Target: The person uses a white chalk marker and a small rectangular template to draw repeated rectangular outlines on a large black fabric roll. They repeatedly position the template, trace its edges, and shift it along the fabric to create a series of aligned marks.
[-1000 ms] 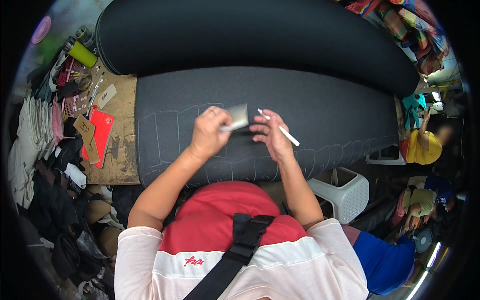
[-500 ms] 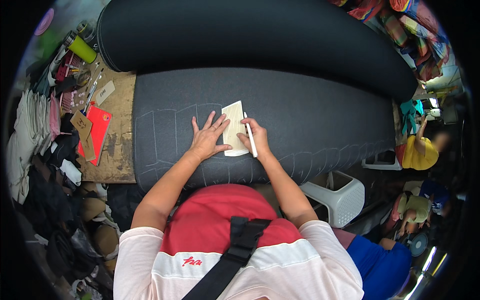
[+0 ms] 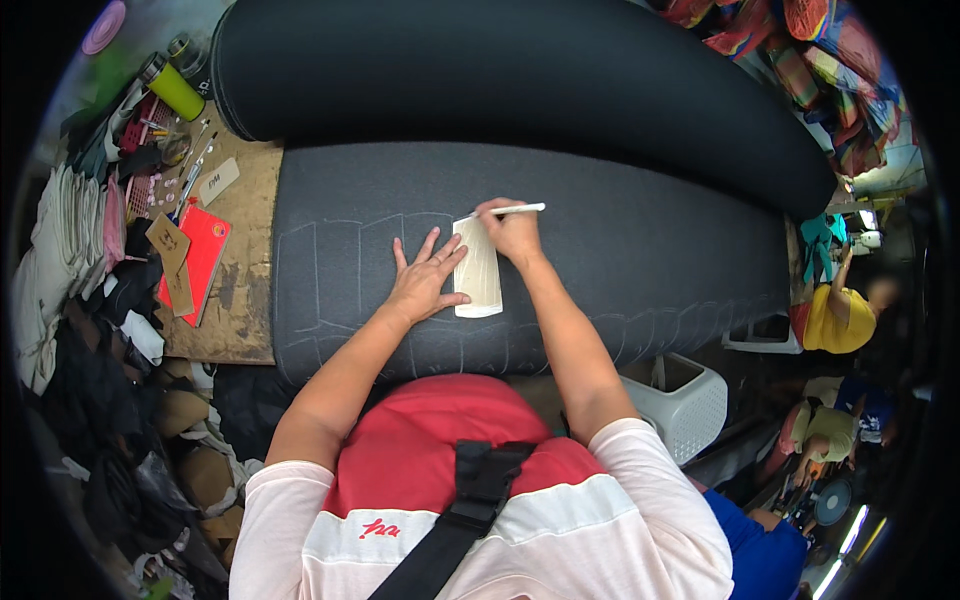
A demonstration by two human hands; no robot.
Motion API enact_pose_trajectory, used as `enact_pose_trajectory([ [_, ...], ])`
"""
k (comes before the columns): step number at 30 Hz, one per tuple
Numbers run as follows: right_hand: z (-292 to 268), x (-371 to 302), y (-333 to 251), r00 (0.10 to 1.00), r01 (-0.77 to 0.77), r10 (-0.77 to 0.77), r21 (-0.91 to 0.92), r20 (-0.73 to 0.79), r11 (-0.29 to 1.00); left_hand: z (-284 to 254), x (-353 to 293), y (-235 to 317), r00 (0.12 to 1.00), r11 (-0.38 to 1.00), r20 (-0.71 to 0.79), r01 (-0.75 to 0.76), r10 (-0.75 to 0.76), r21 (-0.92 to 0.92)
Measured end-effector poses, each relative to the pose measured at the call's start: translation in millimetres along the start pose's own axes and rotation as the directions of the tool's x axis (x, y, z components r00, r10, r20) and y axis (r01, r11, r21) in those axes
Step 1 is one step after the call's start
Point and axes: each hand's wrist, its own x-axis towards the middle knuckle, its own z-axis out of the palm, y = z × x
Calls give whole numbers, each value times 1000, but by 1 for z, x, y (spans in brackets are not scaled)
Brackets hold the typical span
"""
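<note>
A pale, four-sided pattern piece (image 3: 478,272) lies flat on the dark grey fabric (image 3: 640,240). My left hand (image 3: 425,283), fingers spread, presses on its left side. At the template's top end my right hand (image 3: 512,228) is closed round a white marking pen (image 3: 522,209), whose shaft points to the right. The pen's tip is hidden by my fingers. Chalk-like outlines of similar shapes run in a row left of the template, and more lines show along the fabric's near edge.
A thick roll of black fabric (image 3: 520,85) lies across the far side. On the wooden table (image 3: 235,310) at left are a red notebook (image 3: 205,262), brown card pieces (image 3: 170,247) and a green bottle (image 3: 172,88). A white stool (image 3: 685,405) stands at right; people work beyond it.
My right hand with the pen has moved from the template's right edge up to its top end, and the pen has swung from steep to nearly level. My left hand stays on the template.
</note>
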Motion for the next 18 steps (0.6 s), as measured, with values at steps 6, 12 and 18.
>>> enact_pose_trajectory([
  [6,-9,-17,5,983,-37,37,5,-177,999,-1,0,2,999,1000,-35,5,-6,-17],
  [12,-32,-130,-11,997,-76,73,-88,-31,993,-14,4,14,998,998,22,50,-51,29],
  [18,-3,-162,-25,971,-190,166,134,170,973,-30,16,26,991,994,109,76,-84,74],
])
